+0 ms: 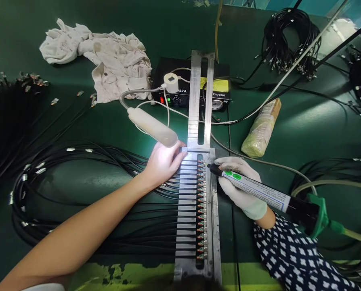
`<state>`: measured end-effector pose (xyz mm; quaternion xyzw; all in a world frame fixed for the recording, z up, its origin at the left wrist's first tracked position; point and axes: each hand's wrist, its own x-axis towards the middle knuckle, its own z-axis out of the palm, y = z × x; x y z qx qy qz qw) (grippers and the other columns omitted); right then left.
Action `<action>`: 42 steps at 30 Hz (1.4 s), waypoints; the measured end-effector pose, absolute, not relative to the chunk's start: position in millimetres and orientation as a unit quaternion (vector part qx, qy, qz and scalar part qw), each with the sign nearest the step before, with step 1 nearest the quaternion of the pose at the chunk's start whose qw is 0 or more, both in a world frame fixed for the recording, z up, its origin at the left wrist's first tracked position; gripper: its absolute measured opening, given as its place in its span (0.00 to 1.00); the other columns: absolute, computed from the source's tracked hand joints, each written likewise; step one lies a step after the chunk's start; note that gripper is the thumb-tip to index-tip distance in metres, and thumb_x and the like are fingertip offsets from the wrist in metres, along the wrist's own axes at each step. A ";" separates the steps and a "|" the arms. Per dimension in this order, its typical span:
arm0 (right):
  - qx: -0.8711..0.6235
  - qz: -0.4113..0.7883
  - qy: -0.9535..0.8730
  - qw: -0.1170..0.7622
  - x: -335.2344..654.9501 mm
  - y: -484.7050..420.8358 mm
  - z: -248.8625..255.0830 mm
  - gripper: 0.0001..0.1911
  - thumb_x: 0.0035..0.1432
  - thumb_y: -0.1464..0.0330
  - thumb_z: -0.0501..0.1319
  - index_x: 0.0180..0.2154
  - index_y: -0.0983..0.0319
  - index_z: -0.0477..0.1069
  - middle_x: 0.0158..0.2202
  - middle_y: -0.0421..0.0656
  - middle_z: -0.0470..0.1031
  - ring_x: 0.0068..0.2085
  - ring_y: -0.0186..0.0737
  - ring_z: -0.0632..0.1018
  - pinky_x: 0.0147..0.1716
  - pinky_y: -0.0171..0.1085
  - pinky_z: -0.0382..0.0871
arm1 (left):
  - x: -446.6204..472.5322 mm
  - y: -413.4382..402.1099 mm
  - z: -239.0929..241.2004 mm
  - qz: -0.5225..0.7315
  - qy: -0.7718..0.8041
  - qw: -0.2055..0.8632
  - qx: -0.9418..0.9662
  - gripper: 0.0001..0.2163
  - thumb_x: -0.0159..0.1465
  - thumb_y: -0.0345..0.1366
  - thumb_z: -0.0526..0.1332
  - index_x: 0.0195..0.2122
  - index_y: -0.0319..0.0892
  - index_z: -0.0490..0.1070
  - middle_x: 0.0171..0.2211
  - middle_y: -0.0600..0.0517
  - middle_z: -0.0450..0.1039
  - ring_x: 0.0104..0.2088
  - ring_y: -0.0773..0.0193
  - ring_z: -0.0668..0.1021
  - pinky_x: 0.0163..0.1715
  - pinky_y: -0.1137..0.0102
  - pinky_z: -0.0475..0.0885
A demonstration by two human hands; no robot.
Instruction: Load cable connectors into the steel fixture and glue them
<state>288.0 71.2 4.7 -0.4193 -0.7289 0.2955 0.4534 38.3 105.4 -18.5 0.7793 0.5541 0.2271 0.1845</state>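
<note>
The head-worn camera looks from above and behind the hands (161, 165), facing forward and steeply down. It sits near enough for the left forearm (98, 222) to loom large, yet takes in the worktop (174, 24) to either side of the hands and well beyond them.

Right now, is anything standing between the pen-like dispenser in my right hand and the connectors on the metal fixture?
Nothing visible: the dispenser's dark tip sits just beside the upper connectors, and the white lamp is left of the fixture.
</note>
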 end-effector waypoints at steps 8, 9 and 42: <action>-0.420 0.302 -0.723 0.458 288.9 71.1 1.4 0.10 0.56 0.73 0.65 0.41 0.56 0.74 0.44 0.45 0.79 0.45 0.46 0.81 0.46 0.47 0.77 | 38.4 106.0 -19.2 0.222 0.557 0.182 0.779 0.09 0.70 0.41 0.54 0.40 0.43 0.71 0.30 0.52 0.71 0.35 0.58 0.72 0.40 0.63 0.66; -0.418 0.303 -0.724 0.457 289.1 71.4 0.6 0.10 0.56 0.73 0.65 0.41 0.56 0.74 0.44 0.45 0.79 0.45 0.47 0.81 0.47 0.47 0.77 | 38.4 105.8 -19.0 0.224 0.556 0.181 0.780 0.09 0.70 0.41 0.55 0.40 0.43 0.71 0.30 0.52 0.71 0.34 0.58 0.72 0.40 0.63 0.66; -0.402 0.306 -0.729 0.461 291.2 67.6 3.8 0.09 0.56 0.72 0.66 0.40 0.56 0.75 0.42 0.45 0.80 0.43 0.46 0.81 0.45 0.45 0.78 | 37.7 106.0 -19.7 0.228 0.549 0.180 0.784 0.08 0.70 0.40 0.55 0.41 0.42 0.70 0.30 0.52 0.69 0.34 0.59 0.71 0.39 0.64 0.65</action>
